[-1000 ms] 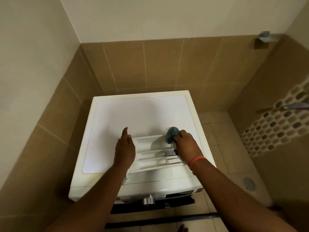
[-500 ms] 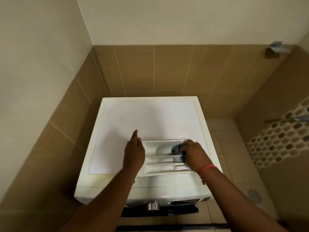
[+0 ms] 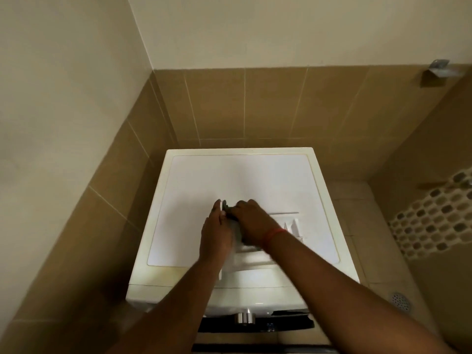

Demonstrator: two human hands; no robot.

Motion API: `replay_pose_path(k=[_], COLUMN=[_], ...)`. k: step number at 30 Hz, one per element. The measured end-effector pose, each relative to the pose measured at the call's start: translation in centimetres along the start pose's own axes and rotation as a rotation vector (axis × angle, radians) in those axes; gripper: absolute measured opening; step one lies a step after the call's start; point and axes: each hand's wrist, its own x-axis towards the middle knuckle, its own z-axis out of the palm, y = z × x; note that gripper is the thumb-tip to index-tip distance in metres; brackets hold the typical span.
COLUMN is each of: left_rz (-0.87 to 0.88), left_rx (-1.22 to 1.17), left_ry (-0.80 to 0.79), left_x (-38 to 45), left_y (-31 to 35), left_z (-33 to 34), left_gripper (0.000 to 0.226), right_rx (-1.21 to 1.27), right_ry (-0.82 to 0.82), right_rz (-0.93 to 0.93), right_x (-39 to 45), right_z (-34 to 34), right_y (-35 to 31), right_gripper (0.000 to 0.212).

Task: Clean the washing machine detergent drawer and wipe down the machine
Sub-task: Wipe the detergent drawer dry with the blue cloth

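Our right hand (image 3: pixel 251 221) curls round the dark cloth (image 3: pixel 226 208) at the drawer's (image 3: pixel 255 259) eleven o'clock corner — our left hand (image 3: pixel 214 233), fingers straight, touches its nine o'clock side — atop the washing machine (image 3: pixel 194 200).

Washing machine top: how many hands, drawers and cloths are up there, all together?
Hands: 2, the left hand and the right hand
Detergent drawers: 1, white
Cloths: 1, dark, bunched under the right hand
Total: 4
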Motion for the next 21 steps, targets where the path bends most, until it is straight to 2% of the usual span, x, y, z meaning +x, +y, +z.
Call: replay_pose_path(k=[1, 4, 6, 9, 14, 17, 20, 21], left_rz=[0.008, 0.030, 0.037, 0.047, 0.025, 0.025, 0.024, 0.019], left_rx=[0.024, 0.017, 0.010, 0.032, 0.037, 0.051, 0.086, 0.095], left_ry=[0.002, 0.007, 0.013, 0.016, 0.030, 0.041, 0.042, 0.036], left_x=[-0.1, -0.2, -0.2, -0.2, -0.1, 0.1, 0.1, 0.1], left_y=[0.0, -0.2, -0.2, -0.2, -0.2, -0.6, -0.7, -0.8], left_z=[0.0, 0.0, 0.0, 0.1, 0.2, 0.3, 0.5, 0.5], left_gripper=[0.044, 0.043, 0.043, 0.044, 0.044, 0.043, 0.042, 0.042], right_rx=[-0.063, -0.229, -0.180, -0.061, 0.239, 0.233, 0.112, 0.072], right_ry=[-0.044, -0.174, -0.244, -0.366, -0.450, -0.593, -0.766, -0.790], right_rz=[0.034, 0.262, 0.384, 0.282, 0.158, 0.191, 0.420, 0.441], right_x=[-0.7, -3.0, -3.8, -0.9, 3.8, 3.1, 1.2, 0.9], right_z=[-0.8, -2.3, -3.1, -2.5, -1.8, -2.9, -3.3, -3.1], right_y=[1.3, 6.4, 8.0, 6.7, 1.2, 4.0, 9.3, 10.3], right_gripper=[0.058, 0.036, 0.030, 0.032, 0.040, 0.036, 0.038, 0.037])
